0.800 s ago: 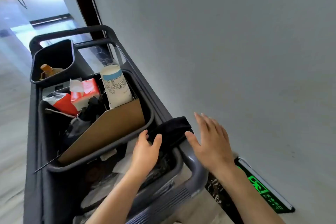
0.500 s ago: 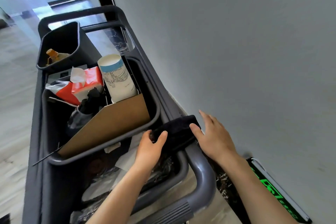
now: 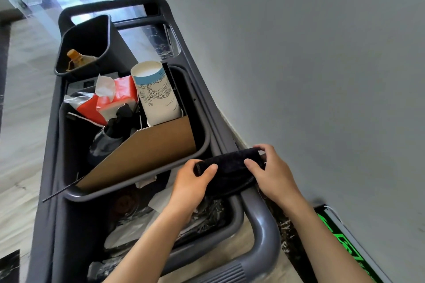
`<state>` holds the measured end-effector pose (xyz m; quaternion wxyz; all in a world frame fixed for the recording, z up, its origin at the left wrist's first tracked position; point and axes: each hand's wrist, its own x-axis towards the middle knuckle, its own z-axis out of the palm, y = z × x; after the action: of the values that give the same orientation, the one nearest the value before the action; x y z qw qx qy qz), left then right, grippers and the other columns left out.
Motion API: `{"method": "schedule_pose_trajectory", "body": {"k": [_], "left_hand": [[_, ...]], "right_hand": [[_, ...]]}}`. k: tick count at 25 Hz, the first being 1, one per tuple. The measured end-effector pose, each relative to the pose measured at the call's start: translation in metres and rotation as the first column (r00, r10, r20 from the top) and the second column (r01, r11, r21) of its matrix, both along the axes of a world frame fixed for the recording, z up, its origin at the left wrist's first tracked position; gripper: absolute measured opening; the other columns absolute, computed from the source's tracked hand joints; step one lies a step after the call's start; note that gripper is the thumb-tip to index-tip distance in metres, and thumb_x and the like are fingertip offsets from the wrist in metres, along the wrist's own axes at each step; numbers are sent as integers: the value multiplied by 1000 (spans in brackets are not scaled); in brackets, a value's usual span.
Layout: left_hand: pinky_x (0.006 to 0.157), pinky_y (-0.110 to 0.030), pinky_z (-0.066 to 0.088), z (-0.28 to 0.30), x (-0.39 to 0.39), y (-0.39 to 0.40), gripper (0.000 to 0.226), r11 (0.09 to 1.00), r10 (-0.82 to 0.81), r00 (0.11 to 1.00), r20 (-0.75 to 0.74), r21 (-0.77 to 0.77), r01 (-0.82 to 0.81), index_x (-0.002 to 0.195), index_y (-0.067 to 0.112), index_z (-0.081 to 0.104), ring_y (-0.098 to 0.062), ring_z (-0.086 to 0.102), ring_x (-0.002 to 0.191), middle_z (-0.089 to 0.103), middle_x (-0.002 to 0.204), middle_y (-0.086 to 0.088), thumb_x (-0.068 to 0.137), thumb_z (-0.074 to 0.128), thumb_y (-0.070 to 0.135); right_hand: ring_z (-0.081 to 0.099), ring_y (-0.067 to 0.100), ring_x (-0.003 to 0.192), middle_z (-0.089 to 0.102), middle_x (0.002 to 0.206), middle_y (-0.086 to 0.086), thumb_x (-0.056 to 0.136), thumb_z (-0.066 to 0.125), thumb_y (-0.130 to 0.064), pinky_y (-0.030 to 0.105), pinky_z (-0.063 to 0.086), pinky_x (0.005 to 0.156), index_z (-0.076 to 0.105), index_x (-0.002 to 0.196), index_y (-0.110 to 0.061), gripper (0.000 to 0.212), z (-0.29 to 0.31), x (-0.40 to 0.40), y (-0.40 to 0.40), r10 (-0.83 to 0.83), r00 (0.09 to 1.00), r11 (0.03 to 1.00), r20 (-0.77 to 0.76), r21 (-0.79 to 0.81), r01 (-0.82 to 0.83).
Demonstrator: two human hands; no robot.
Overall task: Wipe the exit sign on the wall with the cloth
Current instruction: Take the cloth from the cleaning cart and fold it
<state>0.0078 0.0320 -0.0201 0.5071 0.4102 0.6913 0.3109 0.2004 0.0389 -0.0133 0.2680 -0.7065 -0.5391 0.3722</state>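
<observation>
A black cloth (image 3: 230,164) lies over the right rail of a dark grey cleaning cart (image 3: 262,220). My left hand (image 3: 192,182) grips the cloth's left end, thumb over the top. My right hand (image 3: 273,173) holds its right end, fingers curled over the far edge. The exit sign (image 3: 345,243), black with green glowing figures, sits low on the grey wall at the bottom right, partly hidden behind my right forearm and cut off by the frame edge.
The cart's bin (image 3: 202,145) holds a brown cardboard sheet (image 3: 147,154), a white paper tube (image 3: 156,92), a red tissue pack (image 3: 119,94) and a dark spray bottle (image 3: 108,135). A smaller black bin (image 3: 105,37) with an orange-capped bottle stands behind. The wall (image 3: 322,76) runs close on the right.
My right hand came down from open beside the cloth and closed on its right end. My left hand tightened on the left end. The view tilted, shifting the sign toward the corner.
</observation>
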Motion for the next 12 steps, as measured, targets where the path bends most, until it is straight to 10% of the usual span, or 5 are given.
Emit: {"method": "schedule_pose_trajectory", "body": {"k": [12], "left_hand": [[90,-51,59,54,-6,-37,9,984,-134,982,136,139,115,90,27,70,-18,74,89,78,90,2,93,73,19]], "right_hand": [[61,0,82,62,91,-13,87,64,-31,9,46,53,47,108,-36,28,58,-2,-79,-197,976,964,-94,162,211]]}}
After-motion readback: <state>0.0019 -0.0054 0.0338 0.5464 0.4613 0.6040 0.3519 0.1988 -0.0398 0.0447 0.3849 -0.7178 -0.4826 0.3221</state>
